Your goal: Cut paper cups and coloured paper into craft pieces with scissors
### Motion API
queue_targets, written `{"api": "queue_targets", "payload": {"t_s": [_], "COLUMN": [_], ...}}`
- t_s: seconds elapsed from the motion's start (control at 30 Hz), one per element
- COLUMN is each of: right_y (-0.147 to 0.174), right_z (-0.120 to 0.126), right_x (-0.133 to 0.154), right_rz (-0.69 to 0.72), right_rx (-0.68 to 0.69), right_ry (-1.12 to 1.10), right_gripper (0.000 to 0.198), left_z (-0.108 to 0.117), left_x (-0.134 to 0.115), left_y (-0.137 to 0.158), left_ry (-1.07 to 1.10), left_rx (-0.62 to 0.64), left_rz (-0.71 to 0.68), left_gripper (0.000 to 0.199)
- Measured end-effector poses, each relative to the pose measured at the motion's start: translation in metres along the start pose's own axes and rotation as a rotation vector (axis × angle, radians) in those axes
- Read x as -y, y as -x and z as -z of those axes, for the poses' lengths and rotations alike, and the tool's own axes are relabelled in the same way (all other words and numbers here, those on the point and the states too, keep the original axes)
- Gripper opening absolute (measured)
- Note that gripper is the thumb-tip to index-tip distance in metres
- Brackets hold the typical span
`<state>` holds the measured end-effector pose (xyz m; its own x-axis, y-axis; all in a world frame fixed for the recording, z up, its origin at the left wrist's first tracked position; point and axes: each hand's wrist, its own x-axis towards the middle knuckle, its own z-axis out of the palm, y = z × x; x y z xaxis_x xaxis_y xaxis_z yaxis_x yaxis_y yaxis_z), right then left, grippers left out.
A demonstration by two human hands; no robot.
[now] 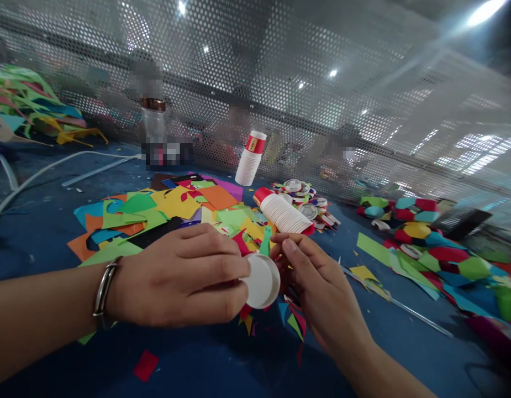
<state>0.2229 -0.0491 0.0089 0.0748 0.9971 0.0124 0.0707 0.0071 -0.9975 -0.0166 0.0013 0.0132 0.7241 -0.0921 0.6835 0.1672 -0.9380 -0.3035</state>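
My left hand, with a silver bracelet on its wrist, grips a short white paper cup piece by its left side, its round inside facing me. My right hand is closed at the cup's upper right. Its thumb and index fingertips come together beside a small green paper cut-out with a drawn face, which stands up at the cup's rim. Whether the cut-out is joined to the cup is hidden. Dark red paper shows beneath the right fingers. Small coloured scraps lie below the cup.
A heap of coloured paper spreads behind my left hand. One stack of paper cups stands; another stack lies near cut cup pieces. Colourful patchwork paper pieces and a clear stick are at right. A perforated metal screen rises behind.
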Motion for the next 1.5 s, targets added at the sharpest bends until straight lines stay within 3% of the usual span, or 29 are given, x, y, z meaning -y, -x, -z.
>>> {"api": "queue_targets", "payload": {"t_s": [0.4,0.67,0.97,1.5], "right_y": [0.002,0.007,0.005,0.004], "right_z": [0.002,-0.003,0.001,-0.003], "right_x": [-0.001,0.007,0.007,-0.002], "right_rz": [0.064,0.076,0.093,-0.110], "right_rx": [0.020,-0.004,-0.017,0.128], "right_ry": [0.103,0.154,0.138,-0.060], "right_gripper": [0.029,0.024,0.029,0.036], "left_z": [-0.003,-0.009,-0.009,-0.012], "left_x": [-0.003,-0.005,-0.007,-0.001], "left_y": [-0.003,0.000,0.003,0.009], "left_ry": [0.029,0.045,-0.022,-0.237], "left_rx": [0.014,-0.063,-0.095,-0.095], "left_rz": [-0.079,-0.136,-0.070,0.172], "left_gripper": [0.015,0.017,0.019,0.031]}}
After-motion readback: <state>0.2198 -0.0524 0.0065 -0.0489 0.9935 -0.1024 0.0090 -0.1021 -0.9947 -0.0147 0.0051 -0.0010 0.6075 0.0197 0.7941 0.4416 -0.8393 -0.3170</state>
